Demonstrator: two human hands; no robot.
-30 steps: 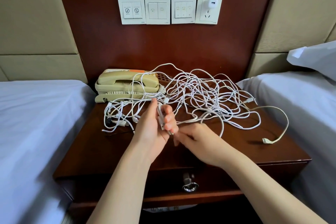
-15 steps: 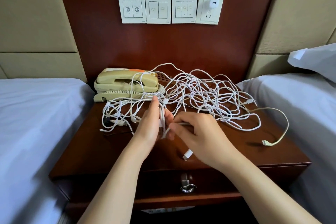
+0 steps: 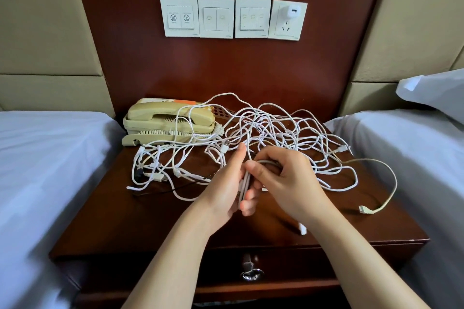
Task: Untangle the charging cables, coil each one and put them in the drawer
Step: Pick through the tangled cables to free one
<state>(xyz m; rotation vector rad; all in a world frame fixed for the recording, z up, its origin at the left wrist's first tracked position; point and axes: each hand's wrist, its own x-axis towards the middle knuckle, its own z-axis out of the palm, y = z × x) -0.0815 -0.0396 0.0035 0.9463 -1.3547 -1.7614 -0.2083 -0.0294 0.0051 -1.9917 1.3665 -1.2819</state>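
A tangle of white charging cables [image 3: 271,133] sprawls over the back half of the dark wooden nightstand [image 3: 125,221]. My left hand [image 3: 226,188] holds a small coil of white cable [image 3: 244,184] upright between thumb and fingers, over the middle of the tabletop. My right hand [image 3: 288,183] pinches the same cable and carries a loop over the top of the coil. A white plug [image 3: 302,229] hangs below my right wrist. The drawer [image 3: 313,266] under the tabletop is closed; its metal ring handle [image 3: 251,274] hangs at the front.
A beige telephone [image 3: 170,120] stands at the nightstand's back left with cables draped over it. A cream cable with a plug [image 3: 365,209] lies at the right edge. Beds with white sheets [image 3: 37,170] flank the stand. Wall switches and a socket with a charger [image 3: 292,11] sit above.
My right hand has swung from below the coil up and over its top, laying another loop on it. The loose plug has moved right, below my right wrist. My left hand stayed put.
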